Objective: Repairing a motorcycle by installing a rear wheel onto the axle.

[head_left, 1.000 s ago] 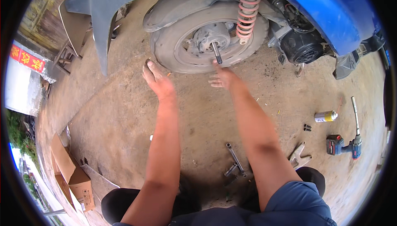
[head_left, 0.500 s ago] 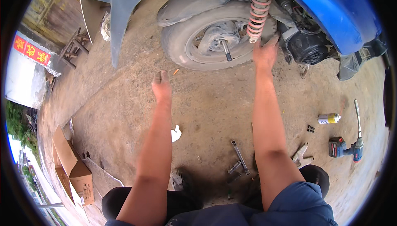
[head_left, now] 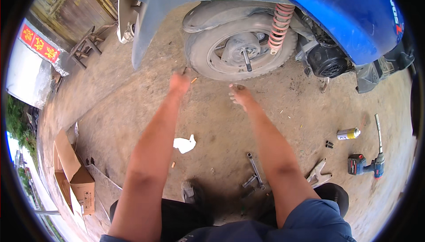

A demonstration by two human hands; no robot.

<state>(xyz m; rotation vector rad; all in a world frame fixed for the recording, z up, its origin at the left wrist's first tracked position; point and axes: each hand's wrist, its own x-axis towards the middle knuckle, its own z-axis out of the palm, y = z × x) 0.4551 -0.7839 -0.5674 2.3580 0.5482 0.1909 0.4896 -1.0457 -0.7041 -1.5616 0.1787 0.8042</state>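
Observation:
My left hand (head_left: 179, 83) is stretched forward beside the lower left edge of a scooter's rear wheel (head_left: 199, 60). Its fingers are smeared by motion, and whether it touches the tyre cannot be made out. Just in front of the wheel, over the concrete floor, my right hand (head_left: 239, 95) has its fingers apart and holds nothing. A bare axle (head_left: 247, 60) sticks out of the wheel's hub. At the wheel's upper right hangs a red coil-spring shock absorber (head_left: 280, 29), its lower end free of any visible bolt.
Blue bodywork (head_left: 336, 7) overhangs the wheel. On the right lie a spray can (head_left: 348, 134), a cordless impact wrench (head_left: 372, 167), small dark sockets (head_left: 329, 144) and a metal bracket (head_left: 318, 173). A ratchet (head_left: 256, 170) lies between my arms, white paper (head_left: 185, 144) nearby, a cardboard box (head_left: 79, 184) at left.
My right hand has left the wheel's right side by the shock absorber and moved left and nearer to me. My left hand has moved slightly forward, towards the tyre. The view has shifted slightly.

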